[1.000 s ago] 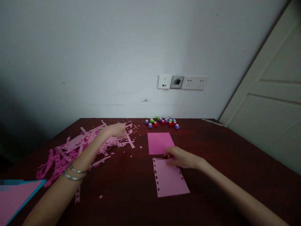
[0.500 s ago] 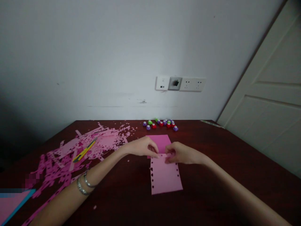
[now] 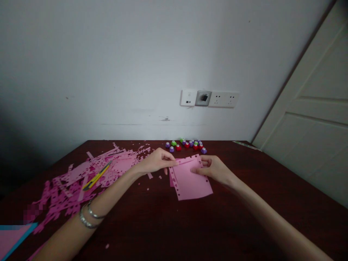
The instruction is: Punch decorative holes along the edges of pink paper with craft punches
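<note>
A light pink sheet of paper (image 3: 193, 183) with small punched shapes along its left, top and right edges is held up over the table. My left hand (image 3: 157, 162), with bracelets on its wrist, pinches the sheet's upper left corner. On the right side, my right hand (image 3: 213, 168) grips it with the thumb in front and the fingers behind. Behind the sheet, a darker pink paper (image 3: 171, 180) shows only along its left edge and top; most of it is hidden.
A heap of punched pink paper strips (image 3: 63, 192) covers the table's left side, with a yellow utility knife (image 3: 97, 175) on top. Several small coloured punches (image 3: 186, 145) stand near the wall. Pink and blue sheets (image 3: 16, 239) lie at the lower left.
The light pink sheet has lifted and moved away from me, now covering most of the darker paper. My left hand has shifted left to its corner; my right hand has moved to its right edge.
</note>
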A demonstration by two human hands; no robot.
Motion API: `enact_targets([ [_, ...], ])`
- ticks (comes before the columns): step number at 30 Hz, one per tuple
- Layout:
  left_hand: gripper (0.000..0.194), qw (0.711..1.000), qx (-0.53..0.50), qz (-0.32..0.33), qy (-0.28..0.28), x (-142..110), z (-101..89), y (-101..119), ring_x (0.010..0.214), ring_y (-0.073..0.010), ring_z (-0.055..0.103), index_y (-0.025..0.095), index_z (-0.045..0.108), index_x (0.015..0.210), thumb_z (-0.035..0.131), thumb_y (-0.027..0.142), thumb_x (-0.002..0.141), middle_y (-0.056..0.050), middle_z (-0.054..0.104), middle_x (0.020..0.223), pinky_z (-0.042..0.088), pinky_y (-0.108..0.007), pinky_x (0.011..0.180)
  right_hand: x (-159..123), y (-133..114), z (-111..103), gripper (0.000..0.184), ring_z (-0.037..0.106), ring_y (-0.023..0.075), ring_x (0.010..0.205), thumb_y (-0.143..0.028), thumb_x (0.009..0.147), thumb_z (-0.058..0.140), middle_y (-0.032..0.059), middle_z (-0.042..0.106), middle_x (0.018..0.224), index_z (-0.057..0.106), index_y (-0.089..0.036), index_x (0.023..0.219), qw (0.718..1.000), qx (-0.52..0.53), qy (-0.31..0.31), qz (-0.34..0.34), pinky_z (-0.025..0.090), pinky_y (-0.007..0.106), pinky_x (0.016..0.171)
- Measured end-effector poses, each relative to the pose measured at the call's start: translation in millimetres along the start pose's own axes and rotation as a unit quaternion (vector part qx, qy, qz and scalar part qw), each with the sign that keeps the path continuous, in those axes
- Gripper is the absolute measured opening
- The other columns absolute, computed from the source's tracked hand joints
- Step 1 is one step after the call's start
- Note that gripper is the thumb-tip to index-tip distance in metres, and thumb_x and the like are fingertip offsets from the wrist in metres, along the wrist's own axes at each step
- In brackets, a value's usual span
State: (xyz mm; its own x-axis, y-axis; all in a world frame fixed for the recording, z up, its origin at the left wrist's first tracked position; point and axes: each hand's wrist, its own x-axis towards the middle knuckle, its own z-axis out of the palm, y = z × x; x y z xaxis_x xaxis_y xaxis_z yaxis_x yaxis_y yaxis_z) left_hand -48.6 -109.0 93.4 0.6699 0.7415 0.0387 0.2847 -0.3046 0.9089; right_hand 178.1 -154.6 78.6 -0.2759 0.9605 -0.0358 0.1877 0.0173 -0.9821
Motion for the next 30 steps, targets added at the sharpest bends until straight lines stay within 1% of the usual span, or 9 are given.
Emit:
enact_targets([
  [3,0.026,1.0,-0.015,-0.01,0.006,0,1.0,1,0.048,-0.0094,0.055,0.014,0.067,0.073,0.066,0.039,0.069,-0.002,0.061,0.061,0.042,-0.023,0.047,2,4,-2,0.028,0.061,0.0145,0.063,-0.03,0.058,0.075,0.0042,0.067,0.073,0.062,-0.014,0.077,1.0,-0.003,0.021,-0.001,0.05,0.028,0.06],
  [6,0.025,1.0,-0.027,-0.012,0.003,1,0.3,-2,0.047,-0.0094,0.055,0.013,0.066,0.073,0.064,0.038,0.072,-0.003,0.062,0.06,0.044,-0.024,0.049,4,6,-5,0.026,0.059,0.0125,0.06,-0.03,0.058,0.075,0.0023,0.066,0.07,0.061,-0.015,0.074,1.0,-0.002,0.022,-0.007,0.047,0.025,0.056],
  [9,0.025,1.0,-0.014,-0.009,0.007,4,-2.3,-8,0.05,-0.01,0.055,0.014,0.067,0.075,0.063,0.039,0.072,-0.003,0.063,0.061,0.044,-0.024,0.05,3,5,-8,0.027,0.058,0.0119,0.058,-0.029,0.059,0.075,0.0027,0.065,0.071,0.061,-0.014,0.076,1.0,-0.013,0.011,-0.003,0.045,0.023,0.051],
  [12,0.025,1.0,0.017,0.004,0.025,6,-2.4,-11,0.057,-0.0112,0.057,0.014,0.067,0.079,0.064,0.038,0.071,-0.004,0.065,0.066,0.045,-0.025,0.055,0,1,-8,0.03,0.06,0.0133,0.062,-0.028,0.06,0.074,0.0054,0.067,0.077,0.062,-0.013,0.084,1.0,-0.025,-0.006,0.001,0.047,0.024,0.053],
  [16,0.029,0.998,0.009,0.048,0.038,5,8.4,-6,0.08,-0.0142,0.059,0.015,0.065,0.093,0.064,0.035,0.072,-0.007,0.067,0.089,0.045,-0.028,0.073,-3,-3,-3,0.033,0.062,0.0154,0.066,-0.028,0.063,0.072,0.0079,0.067,0.082,0.062,-0.012,0.09,0.999,-0.04,-0.016,-0.003,0.049,0.026,0.056],
  [19,0.035,0.998,-0.028,0.056,0.033,5,22.8,-2,0.086,-0.0153,0.059,0.016,0.062,0.1,0.066,0.035,0.07,-0.007,0.066,0.094,0.044,-0.03,0.078,-4,-1,2,0.033,0.062,0.0162,0.069,-0.029,0.064,0.071,0.0081,0.067,0.084,0.062,-0.012,0.09,0.998,-0.053,-0.027,-0.015,0.049,0.027,0.059],
  [22,0.029,0.996,-0.048,0.038,0.061,6,36.6,-1,0.077,-0.014,0.058,0.014,0.065,0.089,0.066,0.037,0.07,-0.006,0.066,0.084,0.044,-0.029,0.074,-4,2,7,0.03,0.062,0.0157,0.07,-0.031,0.065,0.07,0.0074,0.067,0.084,0.063,-0.012,0.088,0.996,-0.06,-0.06,-0.019,0.049,0.027,0.06],
  [25,0.026,0.994,-0.063,0.024,0.083,7,45.5,-2,0.067,-0.0123,0.056,0.013,0.066,0.076,0.066,0.039,0.069,-0.004,0.065,0.073,0.043,-0.027,0.067,-6,3,10,0.028,0.059,0.0137,0.065,-0.035,0.068,0.068,0.0051,0.066,0.08,0.063,-0.013,0.086,0.993,-0.071,-0.088,-0.013,0.046,0.025,0.056],
  [30,0.025,0.994,-0.085,0.017,0.069,9,47.7,-5,0.065,-0.012,0.056,0.013,0.068,0.072,0.065,0.038,0.071,-0.004,0.065,0.071,0.043,-0.025,0.063,-9,4,13,0.035,0.047,0.008,0.049,-0.048,0.079,0.055,-0.0005,0.057,0.063,0.061,-0.014,0.082,0.989,-0.113,-0.093,-0.019,0.032,0.02,0.042],
])
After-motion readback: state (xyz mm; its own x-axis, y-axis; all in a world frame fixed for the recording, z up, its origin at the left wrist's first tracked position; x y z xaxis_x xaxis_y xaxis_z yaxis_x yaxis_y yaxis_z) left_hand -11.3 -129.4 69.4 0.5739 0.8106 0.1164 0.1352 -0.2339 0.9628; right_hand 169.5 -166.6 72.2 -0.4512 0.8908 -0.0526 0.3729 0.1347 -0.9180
